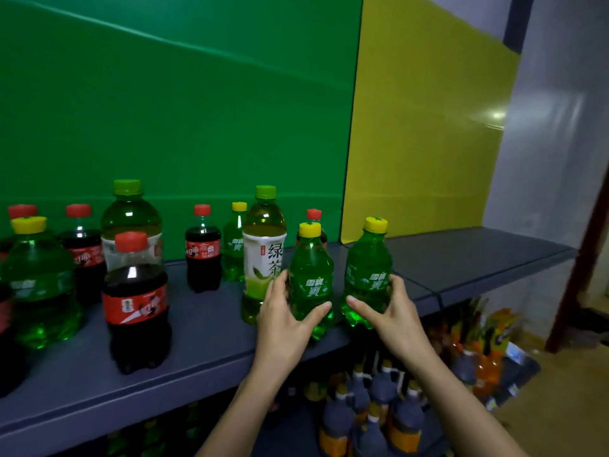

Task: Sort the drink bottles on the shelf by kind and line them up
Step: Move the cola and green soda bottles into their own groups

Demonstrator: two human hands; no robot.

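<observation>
A grey-blue shelf [461,255] runs across the view, backed by a green back panel [164,94] on the left and a yellow back panel [428,127] on the right.

Near the shelf's front edge, the left hand [283,311] wraps its thumb and fingers round the lower body of a small green plastic soda bottle with a yellow cap [311,282]. The right hand [392,311] grips a second green plastic soda bottle with a yellow cap [367,268] in the same way. Both bottles are upright and just beside each other with a narrow gap between them. Whether their bases rest on the shelf cannot be told.

Just left of the left hand stands a pale green-tea bottle with a white label and lime cap [263,245]. Behind it are a third small green soda bottle [234,252] and a small dark cola bottle with a red cap [202,255]. Further left, a larger dark cola bottle with a red label [135,301] stands in front of a second green-tea bottle [131,219]. A big green soda bottle with a yellow cap [39,285] stands at the left edge, with more cola bottles around it.

Below the shelf, a cluster of orange bottles with dark tops [372,413] stands on a lower level.
</observation>
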